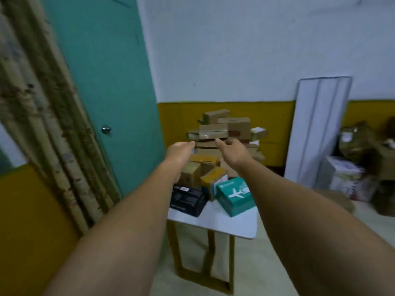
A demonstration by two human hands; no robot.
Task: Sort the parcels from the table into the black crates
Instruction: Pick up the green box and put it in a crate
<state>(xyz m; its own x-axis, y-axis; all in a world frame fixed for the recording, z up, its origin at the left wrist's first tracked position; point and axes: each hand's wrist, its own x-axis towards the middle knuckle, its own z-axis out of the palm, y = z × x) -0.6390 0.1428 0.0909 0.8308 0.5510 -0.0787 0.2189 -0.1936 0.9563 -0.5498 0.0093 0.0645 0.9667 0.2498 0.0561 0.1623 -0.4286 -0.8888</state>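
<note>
Parcels: a tall heap of brown cardboard boxes (222, 135) stands on the small white counter (235, 227), against the yellow-and-white wall; no black crates are in view.
Front row: a teal box with a white aeroplane print (235, 196), a black box (188, 199) and a yellow-taped carton (212, 178) lie near the counter's front edge.
Handling: judged light and stiff, with taped faces probably slick; the heap looks loosely stacked, so pulling a low box could topple it.
Where to hold: best taken from the top, palms on opposite side faces of a flat carton (212, 130).
Left hand (181, 149): outstretched, fingers straight, holding nothing, close to the heap's left side.
Right hand (232, 151): reaching with loosely extended fingers, empty, at mid-heap; contact cannot be told.
</note>
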